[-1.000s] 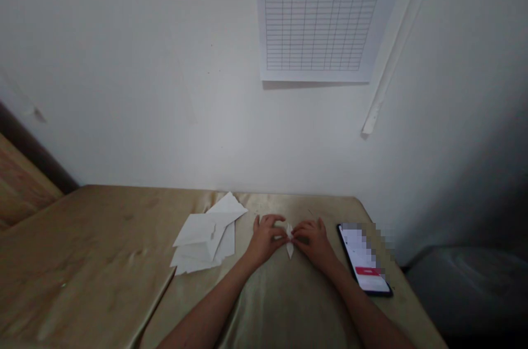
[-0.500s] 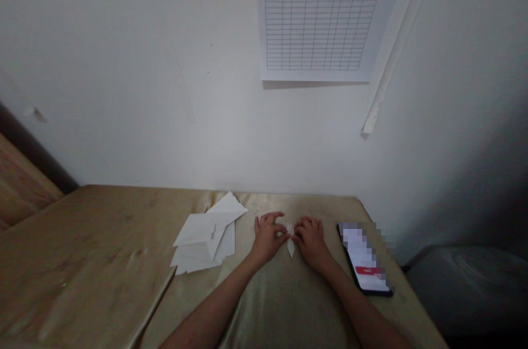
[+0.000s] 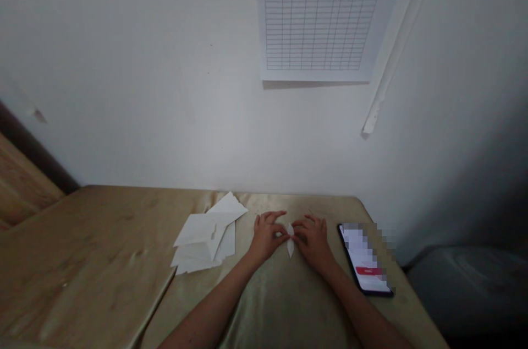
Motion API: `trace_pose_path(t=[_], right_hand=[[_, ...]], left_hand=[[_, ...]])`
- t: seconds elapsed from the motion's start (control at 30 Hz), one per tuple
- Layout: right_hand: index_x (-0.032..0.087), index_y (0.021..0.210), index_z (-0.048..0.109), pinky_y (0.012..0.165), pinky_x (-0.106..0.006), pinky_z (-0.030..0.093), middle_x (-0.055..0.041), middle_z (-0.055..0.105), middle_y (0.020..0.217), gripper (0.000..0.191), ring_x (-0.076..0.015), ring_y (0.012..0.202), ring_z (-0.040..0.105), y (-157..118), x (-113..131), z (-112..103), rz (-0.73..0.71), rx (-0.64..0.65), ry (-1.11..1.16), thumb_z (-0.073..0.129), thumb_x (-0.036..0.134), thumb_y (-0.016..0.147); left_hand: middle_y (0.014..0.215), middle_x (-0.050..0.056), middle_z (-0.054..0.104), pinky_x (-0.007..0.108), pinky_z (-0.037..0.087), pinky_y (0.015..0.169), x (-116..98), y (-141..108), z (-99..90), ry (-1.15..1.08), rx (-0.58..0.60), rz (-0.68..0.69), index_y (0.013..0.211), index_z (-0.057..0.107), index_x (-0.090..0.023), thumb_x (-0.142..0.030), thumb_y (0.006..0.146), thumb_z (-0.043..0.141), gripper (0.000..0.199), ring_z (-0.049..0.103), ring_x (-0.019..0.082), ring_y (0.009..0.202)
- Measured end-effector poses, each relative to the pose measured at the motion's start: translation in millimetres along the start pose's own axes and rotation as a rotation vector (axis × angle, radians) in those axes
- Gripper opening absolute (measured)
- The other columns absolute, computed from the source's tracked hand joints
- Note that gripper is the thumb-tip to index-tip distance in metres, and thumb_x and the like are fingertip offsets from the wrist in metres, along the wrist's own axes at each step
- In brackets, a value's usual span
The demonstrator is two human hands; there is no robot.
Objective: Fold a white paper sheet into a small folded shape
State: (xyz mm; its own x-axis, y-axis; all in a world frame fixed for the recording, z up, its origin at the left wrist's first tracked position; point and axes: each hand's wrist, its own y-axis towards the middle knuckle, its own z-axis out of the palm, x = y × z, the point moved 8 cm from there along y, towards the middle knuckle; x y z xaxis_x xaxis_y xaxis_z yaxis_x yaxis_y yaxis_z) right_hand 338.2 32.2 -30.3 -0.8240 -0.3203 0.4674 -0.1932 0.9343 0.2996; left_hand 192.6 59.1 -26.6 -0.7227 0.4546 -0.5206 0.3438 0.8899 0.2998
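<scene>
A small piece of white folded paper [image 3: 290, 249], narrow and pointed at its near end, is held upright lengthwise between my two hands. My left hand [image 3: 267, 233] pinches its left edge between thumb and forefinger, with the other fingers raised and apart. From the other side, my right hand [image 3: 312, 239] grips the right edge with thumb and fingertips. The fingertips cover the middle of the paper, so its folds there are hidden. Left of my left hand lies a loose pile of white paper sheets [image 3: 200, 225], some of them torn or creased.
A phone [image 3: 363, 261] with a lit, partly blurred screen lies right of my right hand. Shiny beige cloth covers the table [image 3: 284, 305]. Behind it rises a white wall [image 3: 165, 118] with a printed table sheet [image 3: 317, 30] taped up. A dark grey object [image 3: 466, 283] stands beyond the table's right edge.
The folded paper has turned slightly and looks narrower at its far end. My right hand has shifted a little to the right, while the left hand stays nearly in place.
</scene>
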Motion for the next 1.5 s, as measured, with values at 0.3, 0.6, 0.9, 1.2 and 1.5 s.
trace_pose_path(t=[0.3, 0.6, 0.9, 1.2, 1.5], right_hand=[[0.031, 0.082, 0.077, 0.112, -0.055, 0.019, -0.0011, 0.07, 0.117, 0.011, -0.0308, 0.128, 0.042, 0.2, -10.4, -3.0, 0.111, -0.063, 0.066, 0.067, 0.035, 0.085], [0.029, 0.081, 0.077, 0.109, -0.053, 0.024, -0.0056, 0.067, 0.111, 0.013, -0.0299, 0.124, 0.045, 2.9, -10.3, 2.0, 0.144, -0.057, 0.0, 0.066, 0.036, 0.086], [0.028, 0.083, 0.076, 0.11, -0.053, 0.023, -0.007, 0.064, 0.114, 0.013, -0.0303, 0.122, 0.045, 2.0, -14.9, 3.7, 0.174, -0.068, -0.033, 0.07, 0.04, 0.083], [0.029, 0.079, 0.077, 0.108, -0.053, 0.025, -0.006, 0.068, 0.109, 0.011, -0.0318, 0.123, 0.045, 2.7, -13.1, 0.3, 0.141, -0.1, 0.0, 0.071, 0.037, 0.082], [0.028, 0.078, 0.077, 0.11, -0.053, 0.022, -0.005, 0.068, 0.109, 0.01, -0.0309, 0.123, 0.045, 2.6, -15.4, 1.9, 0.176, -0.099, 0.014, 0.071, 0.036, 0.082]], left_hand=[[0.146, -0.006, 0.055, 0.059, 0.024, 0.115, -0.1, 1.6, -0.3, -0.008, 0.001, -0.027, 0.076, 0.077, -0.029, -0.032, 0.077, 0.079, 0.004, 0.045, 0.03, 0.13], [0.148, -0.005, 0.053, 0.06, 0.022, 0.116, 0.3, 2.0, -0.7, -0.011, -0.013, -0.053, 0.075, 0.077, -0.029, -0.036, 0.078, 0.079, 0.007, 0.045, 0.03, 0.131], [0.154, -0.004, 0.045, 0.069, 0.018, 0.114, -1.1, 1.3, 1.5, 0.042, 0.044, -0.087, 0.084, 0.075, -0.031, -0.038, 0.077, 0.08, 0.011, 0.041, 0.034, 0.136], [0.152, -0.003, 0.048, 0.069, 0.018, 0.115, 4.1, 1.2, 2.5, 0.057, 0.032, -0.099, 0.086, 0.075, -0.031, -0.039, 0.078, 0.079, 0.012, 0.041, 0.033, 0.136], [0.154, -0.007, 0.046, 0.072, 0.013, 0.113, 9.7, 2.3, 6.0, 0.063, 0.072, -0.1, 0.085, 0.075, -0.033, -0.037, 0.078, 0.079, 0.009, 0.039, 0.035, 0.138]])
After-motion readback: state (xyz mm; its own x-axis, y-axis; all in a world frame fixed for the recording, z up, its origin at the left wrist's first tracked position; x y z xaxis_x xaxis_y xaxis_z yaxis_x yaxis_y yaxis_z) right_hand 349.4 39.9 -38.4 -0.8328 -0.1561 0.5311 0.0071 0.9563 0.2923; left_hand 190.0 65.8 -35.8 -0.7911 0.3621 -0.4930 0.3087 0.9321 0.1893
